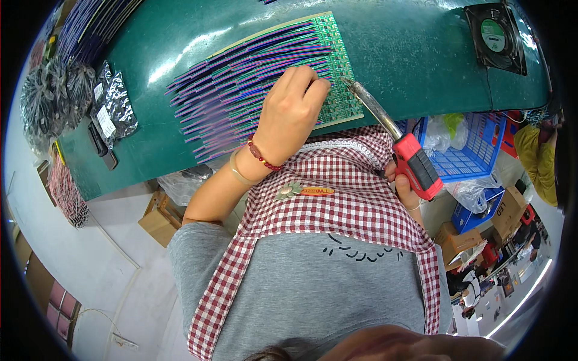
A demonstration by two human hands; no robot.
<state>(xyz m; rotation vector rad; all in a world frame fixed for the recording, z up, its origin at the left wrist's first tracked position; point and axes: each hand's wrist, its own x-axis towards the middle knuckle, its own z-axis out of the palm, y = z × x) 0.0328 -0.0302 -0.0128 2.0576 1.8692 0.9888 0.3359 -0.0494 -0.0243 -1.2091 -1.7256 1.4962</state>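
Note:
My left hand [293, 103] is closed in a pinch over the green circuit board panel [341, 99], its fingertips hidden from view, so what they hold cannot be made out. Rows of thin blue, purple and pink wires [241, 81] lie across the panel and fan out leftward from under that hand. In my right hand [406, 191], partly hidden by the handle, is a soldering iron [417, 166] with a red and black grip. Its metal barrel slants up and left, the tip over the panel's small parts just right of my left fingertips.
A black fan [495, 37] stands at the table's far right. Bundled wires [99, 24], dark plastic bags [57, 96] and a silvery packet [120, 108] lie along the left side. Below the right table edge are a blue crate [466, 159] and cardboard boxes [510, 210].

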